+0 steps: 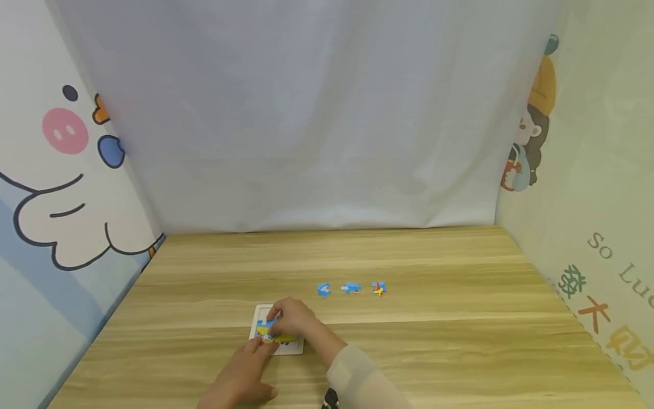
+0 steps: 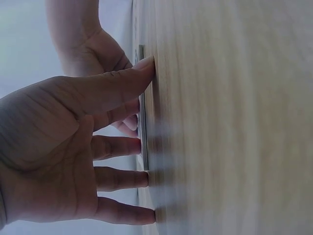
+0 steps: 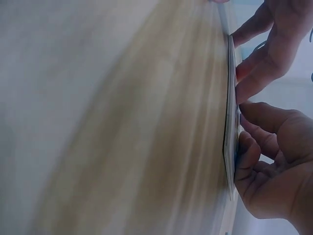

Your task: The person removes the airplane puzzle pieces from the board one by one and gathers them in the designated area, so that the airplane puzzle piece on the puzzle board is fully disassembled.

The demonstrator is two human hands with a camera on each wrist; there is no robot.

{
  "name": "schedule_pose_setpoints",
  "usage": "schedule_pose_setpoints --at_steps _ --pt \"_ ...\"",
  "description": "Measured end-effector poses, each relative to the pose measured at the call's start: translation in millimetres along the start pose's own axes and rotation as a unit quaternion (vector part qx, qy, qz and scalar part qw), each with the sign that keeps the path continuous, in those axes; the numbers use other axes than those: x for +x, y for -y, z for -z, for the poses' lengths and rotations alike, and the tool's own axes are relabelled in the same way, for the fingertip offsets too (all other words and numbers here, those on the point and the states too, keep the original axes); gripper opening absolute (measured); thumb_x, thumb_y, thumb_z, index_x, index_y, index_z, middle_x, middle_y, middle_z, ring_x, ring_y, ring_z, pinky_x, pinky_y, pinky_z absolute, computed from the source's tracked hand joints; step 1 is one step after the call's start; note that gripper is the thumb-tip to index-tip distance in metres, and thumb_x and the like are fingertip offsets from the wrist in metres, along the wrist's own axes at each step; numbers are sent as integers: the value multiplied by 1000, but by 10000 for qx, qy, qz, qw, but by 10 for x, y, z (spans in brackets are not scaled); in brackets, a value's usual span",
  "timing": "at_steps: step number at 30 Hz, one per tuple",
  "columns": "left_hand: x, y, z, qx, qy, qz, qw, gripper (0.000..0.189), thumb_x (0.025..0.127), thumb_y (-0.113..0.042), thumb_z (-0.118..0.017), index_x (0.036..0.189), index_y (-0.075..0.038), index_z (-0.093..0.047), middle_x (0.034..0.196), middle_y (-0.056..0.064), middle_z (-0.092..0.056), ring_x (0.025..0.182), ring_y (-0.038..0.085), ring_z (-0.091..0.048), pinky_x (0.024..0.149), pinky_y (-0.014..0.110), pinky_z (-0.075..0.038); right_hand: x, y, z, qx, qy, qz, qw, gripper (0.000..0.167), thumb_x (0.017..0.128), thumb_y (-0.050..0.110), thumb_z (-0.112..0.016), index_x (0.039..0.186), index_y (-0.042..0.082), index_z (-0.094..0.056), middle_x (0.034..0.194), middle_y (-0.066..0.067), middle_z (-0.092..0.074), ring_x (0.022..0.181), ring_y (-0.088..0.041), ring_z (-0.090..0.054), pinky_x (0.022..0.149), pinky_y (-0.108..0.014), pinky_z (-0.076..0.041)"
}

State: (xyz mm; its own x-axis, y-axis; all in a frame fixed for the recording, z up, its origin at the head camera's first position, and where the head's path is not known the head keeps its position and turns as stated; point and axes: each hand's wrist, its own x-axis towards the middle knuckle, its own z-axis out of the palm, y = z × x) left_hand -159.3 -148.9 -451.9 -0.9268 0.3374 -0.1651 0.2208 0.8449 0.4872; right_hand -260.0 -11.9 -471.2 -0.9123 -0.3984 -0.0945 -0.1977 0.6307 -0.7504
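Observation:
A small white puzzle tray (image 1: 293, 350) lies on the wooden table, partly filled with blue and yellow puzzle pieces (image 1: 286, 337). My right hand (image 1: 293, 317) bends over it, thumb and fingers curled onto a puzzle piece that they mostly hide. Along the tray's near left edge rests my left hand (image 1: 242, 372), fingertips touching the edge and the nearby tabletop. In the left wrist view the fingers of this left hand (image 2: 63, 142) are spread and nearly straight. The right wrist view shows the right hand (image 3: 276, 161) with bent fingers against the tray's top.
Three loose puzzle pieces lie in a row beyond the tray: a blue and white one (image 1: 324, 289), another blue one (image 1: 351, 288), and one with red and yellow (image 1: 379, 288). A grey-white curtain (image 1: 327, 113) hangs behind the table (image 1: 434, 341). Printed panels flank both sides.

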Motion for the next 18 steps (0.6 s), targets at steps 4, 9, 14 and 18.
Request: schedule_pose_setpoints --at_steps 4,9,14,18 --pt "10 -7 -8 28 1 23 10000 72 65 -22 -83 128 -4 -53 135 30 -37 118 56 -34 83 68 -37 1 11 -2 -163 -13 -102 9998 17 71 11 -79 82 15 -67 72 8 -54 66 -10 -49 61 -25 -41" --pt "14 -8 -6 54 8 41 10000 72 65 -22 -83 128 -4 -53 135 30 -37 118 55 -34 83 68 -37 -6 43 2 -251 -83 -165 9995 17 70 11 -80 82 15 -67 72 8 -54 67 -10 -49 61 -26 -41" --pt "15 -18 -9 50 16 59 10000 73 65 -21 -83 128 -5 -53 135 30 -37 118 56 -33 83 68 -37 -27 60 0 -232 -114 -218 9994 18 70 11 -80 82 16 -67 72 9 -54 67 -10 -49 61 -27 -40" --pt "24 -24 -14 41 25 76 10000 73 65 -21 -83 129 -5 -53 136 29 -36 118 56 -34 83 68 -37 -35 62 -5 -172 -186 -275 9993 19 69 10 -80 81 16 -67 71 8 -54 65 -11 -48 60 -27 -39"
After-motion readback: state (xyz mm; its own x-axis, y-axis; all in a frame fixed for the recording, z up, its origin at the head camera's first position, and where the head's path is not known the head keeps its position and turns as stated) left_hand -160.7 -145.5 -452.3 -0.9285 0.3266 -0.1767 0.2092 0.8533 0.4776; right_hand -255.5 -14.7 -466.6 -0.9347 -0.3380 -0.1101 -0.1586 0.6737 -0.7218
